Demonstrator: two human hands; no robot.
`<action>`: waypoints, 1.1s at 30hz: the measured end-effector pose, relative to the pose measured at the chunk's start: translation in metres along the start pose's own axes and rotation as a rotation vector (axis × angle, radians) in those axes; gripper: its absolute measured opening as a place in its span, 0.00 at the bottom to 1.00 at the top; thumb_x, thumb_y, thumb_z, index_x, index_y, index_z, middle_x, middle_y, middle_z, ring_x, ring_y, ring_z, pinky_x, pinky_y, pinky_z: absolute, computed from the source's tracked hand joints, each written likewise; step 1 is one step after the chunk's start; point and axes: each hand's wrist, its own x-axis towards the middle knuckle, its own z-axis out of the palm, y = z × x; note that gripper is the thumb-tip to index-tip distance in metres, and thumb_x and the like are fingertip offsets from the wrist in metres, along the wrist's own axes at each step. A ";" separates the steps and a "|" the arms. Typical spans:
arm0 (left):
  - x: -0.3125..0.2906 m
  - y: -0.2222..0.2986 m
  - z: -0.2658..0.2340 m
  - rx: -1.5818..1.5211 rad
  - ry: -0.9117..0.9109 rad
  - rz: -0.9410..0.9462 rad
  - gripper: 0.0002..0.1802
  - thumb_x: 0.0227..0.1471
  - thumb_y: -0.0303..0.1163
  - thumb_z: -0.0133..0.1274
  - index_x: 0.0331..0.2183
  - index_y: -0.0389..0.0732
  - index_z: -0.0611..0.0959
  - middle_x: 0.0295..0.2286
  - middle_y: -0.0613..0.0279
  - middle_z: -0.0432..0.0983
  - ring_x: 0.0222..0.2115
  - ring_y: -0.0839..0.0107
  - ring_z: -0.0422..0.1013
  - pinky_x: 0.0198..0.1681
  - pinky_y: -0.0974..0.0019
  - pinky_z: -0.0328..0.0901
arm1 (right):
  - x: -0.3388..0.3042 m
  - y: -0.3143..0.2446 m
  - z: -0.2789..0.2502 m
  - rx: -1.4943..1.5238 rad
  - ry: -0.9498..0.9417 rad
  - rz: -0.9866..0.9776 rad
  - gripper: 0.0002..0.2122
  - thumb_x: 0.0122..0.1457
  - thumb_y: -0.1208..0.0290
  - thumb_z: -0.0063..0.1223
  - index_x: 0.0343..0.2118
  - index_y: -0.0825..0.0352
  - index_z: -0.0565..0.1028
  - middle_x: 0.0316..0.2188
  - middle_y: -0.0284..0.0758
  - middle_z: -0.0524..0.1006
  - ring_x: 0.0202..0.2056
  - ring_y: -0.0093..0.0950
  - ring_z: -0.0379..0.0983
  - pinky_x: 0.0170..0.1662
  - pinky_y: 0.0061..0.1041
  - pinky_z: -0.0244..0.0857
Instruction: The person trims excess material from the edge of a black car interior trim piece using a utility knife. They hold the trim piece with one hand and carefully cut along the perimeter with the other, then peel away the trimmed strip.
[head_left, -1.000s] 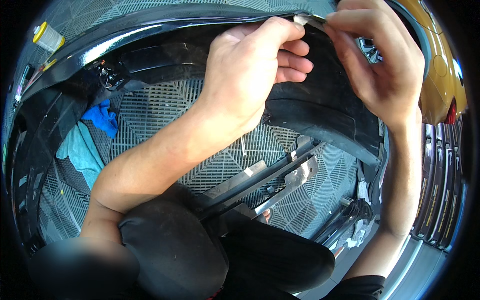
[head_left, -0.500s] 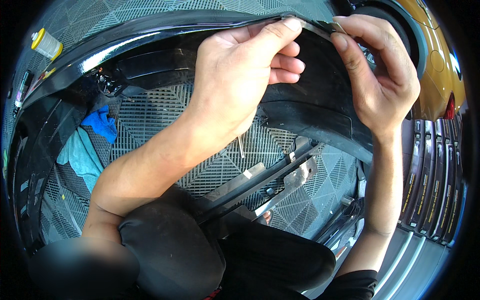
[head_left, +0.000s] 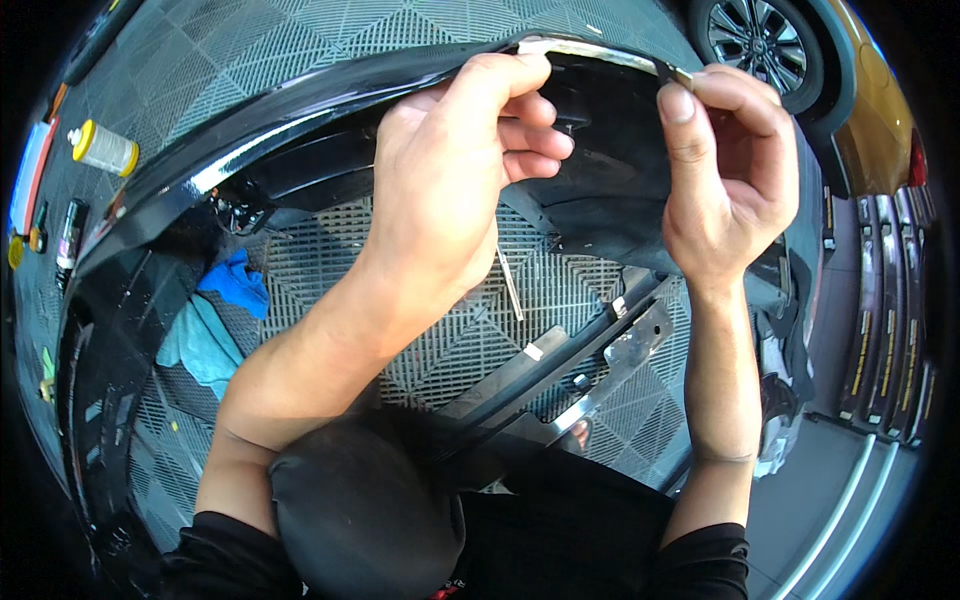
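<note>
A large curved black car bumper (head_left: 300, 110) arches across the upper view, its inner side towards me. My left hand (head_left: 435, 190) is closed on its far edge, thumb on top, the other fingers loosely curled below. Further right, my right hand (head_left: 728, 190) pinches a small, thin, dark flat piece (head_left: 668, 74) between thumb and forefinger at that same edge. What kind of piece it is cannot be made out. Between the hands, a pale, shiny strip (head_left: 595, 52) runs along the edge.
Blue (head_left: 236, 284) and teal cloths (head_left: 203, 343) lie inside the bumper's curve at left. Beyond it stands a yellow-capped bottle (head_left: 104, 148). Long dark brackets (head_left: 560, 365) rest on the grated floor near my knees. A gold car (head_left: 872, 110) is at upper right, above dark slatted strips (head_left: 885, 310).
The view has shifted. My left hand has slid left along the bumper edge, away from my right hand. More of the pale strip shows between them.
</note>
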 end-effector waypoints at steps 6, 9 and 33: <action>0.001 -0.002 -0.008 0.079 -0.082 0.075 0.11 0.61 0.37 0.50 0.31 0.41 0.77 0.26 0.66 0.73 0.29 0.66 0.74 0.38 0.61 0.69 | -0.040 -0.007 -0.007 -0.038 0.035 0.214 0.07 0.58 0.82 0.63 0.38 0.70 0.78 0.37 0.33 0.77 0.34 0.17 0.73 0.37 0.16 0.68; 0.002 0.000 -0.006 0.089 -0.055 0.023 0.12 0.60 0.38 0.49 0.27 0.42 0.75 0.23 0.65 0.69 0.28 0.63 0.73 0.37 0.58 0.69 | -0.052 -0.009 -0.008 -0.008 0.099 0.316 0.06 0.59 0.81 0.63 0.38 0.70 0.78 0.37 0.32 0.76 0.33 0.17 0.72 0.36 0.15 0.67; 0.019 -0.062 -0.120 1.450 -0.789 -0.436 0.23 0.67 0.42 0.44 0.25 0.36 0.78 0.20 0.61 0.74 0.24 0.70 0.73 0.31 0.64 0.67 | -0.186 -0.012 -0.004 0.261 0.922 1.033 0.13 0.61 0.72 0.63 0.45 0.70 0.76 0.32 0.33 0.79 0.29 0.21 0.76 0.32 0.19 0.70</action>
